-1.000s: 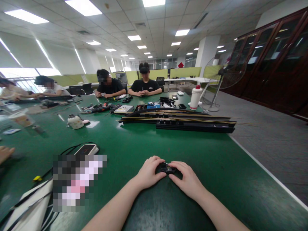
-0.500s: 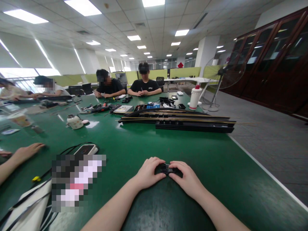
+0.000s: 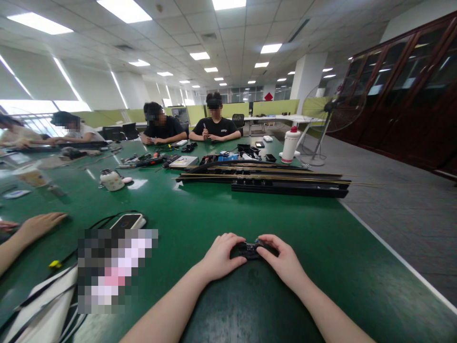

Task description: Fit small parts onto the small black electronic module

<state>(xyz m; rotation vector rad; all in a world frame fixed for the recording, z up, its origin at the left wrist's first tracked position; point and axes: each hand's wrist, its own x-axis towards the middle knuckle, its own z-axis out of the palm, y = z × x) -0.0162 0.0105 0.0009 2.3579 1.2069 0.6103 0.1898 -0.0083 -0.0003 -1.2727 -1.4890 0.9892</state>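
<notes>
A small black part point(image 3: 250, 251), perhaps a plastic fitting, lies low over the green table point(image 3: 200, 214) between my two hands. My left hand point(image 3: 223, 257) grips its left end, thumb in front and fingers curled behind. At its right end, my right hand point(image 3: 280, 259) has the thumb and fingertips closed in a pinch. Something small and dark shows at those right fingertips, too small to name. Much of the black part is hidden by my fingers.
Long black rails with thin brass-coloured rods point(image 3: 271, 181) lie across the table ahead. A white bottle point(image 3: 291, 146) with a red cap stands behind them. To my left are a small white jar point(image 3: 112, 180), a phone-like device point(image 3: 128, 221) and another person's hand point(image 3: 44, 224). Several people sit farther off.
My right hand has shifted slightly right and up, its fingertips now farther from my left hand's. The left hand keeps its hold. Across the table, a person has raised one hand.
</notes>
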